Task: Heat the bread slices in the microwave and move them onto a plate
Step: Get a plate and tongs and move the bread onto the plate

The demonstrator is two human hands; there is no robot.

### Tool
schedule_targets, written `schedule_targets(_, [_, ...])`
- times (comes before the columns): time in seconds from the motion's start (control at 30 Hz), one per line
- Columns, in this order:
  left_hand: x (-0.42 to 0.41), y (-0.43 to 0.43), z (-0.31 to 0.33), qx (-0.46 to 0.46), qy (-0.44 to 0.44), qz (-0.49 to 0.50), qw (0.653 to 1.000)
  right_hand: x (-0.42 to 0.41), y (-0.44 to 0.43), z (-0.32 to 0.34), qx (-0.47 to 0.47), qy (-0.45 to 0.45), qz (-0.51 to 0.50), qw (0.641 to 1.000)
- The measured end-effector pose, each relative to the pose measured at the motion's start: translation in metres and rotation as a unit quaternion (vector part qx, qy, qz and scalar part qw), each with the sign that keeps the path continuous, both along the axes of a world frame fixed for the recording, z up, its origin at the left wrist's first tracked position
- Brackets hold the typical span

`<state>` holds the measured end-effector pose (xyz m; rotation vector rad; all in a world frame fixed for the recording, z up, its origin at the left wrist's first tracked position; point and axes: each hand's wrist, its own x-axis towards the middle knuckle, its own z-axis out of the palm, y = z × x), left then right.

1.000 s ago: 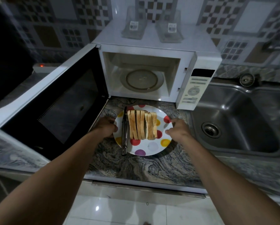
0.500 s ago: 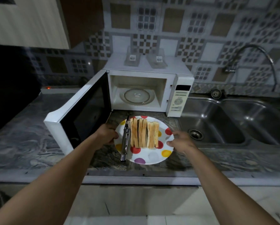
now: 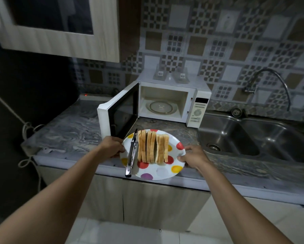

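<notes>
1. At worktop (image 3: 68, 131) near edge: round white polka-dot plate (image 3: 158, 173) bearing tan bread slices (image 3: 153, 147), upright on edge, long axes near-to-far.
2. Grips: left hand (image 3: 112, 147) clasps plate's left rim, right hand (image 3: 193, 156) its right rim.
3. Open white microwave (image 3: 198, 106): directly beyond plate, door swung left.

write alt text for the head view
A person's left hand and right hand grip a spotted plate by its rim at the counter edge; bread slices stand on it beside tongs. Behind, the microwave is open beside a sink.
</notes>
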<state>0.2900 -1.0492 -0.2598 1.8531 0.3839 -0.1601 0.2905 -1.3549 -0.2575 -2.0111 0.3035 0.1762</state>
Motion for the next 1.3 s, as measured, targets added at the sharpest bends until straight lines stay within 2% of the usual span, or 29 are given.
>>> schedule_targets(0.33, [-0.127,0.076,0.004,-0.006,0.025,0.070,0.997,-0.080,0.076,0.016,0.072,-0.002,0.115,0.991])
schedule_targets(0.47, [-0.160,0.117,0.017,0.030,0.026,0.110,0.993,-0.093,0.125,0.020,0.087,0.009,0.173,0.981])
schedule_targets(0.67, [-0.184,0.200,0.019,0.012,0.026,0.154,0.988,-0.088,0.209,0.019,0.113,0.012,0.206,0.972])
schedule_targets(1.0, [-0.154,0.341,0.026,0.003,0.030,0.134,0.991,-0.053,0.355,0.004,0.148,0.056,0.183,0.970])
schedule_targets(1.3, [-0.058,0.417,0.008,-0.038,0.047,0.088,0.994,0.010,0.427,-0.007,0.139,0.043,0.124,0.982])
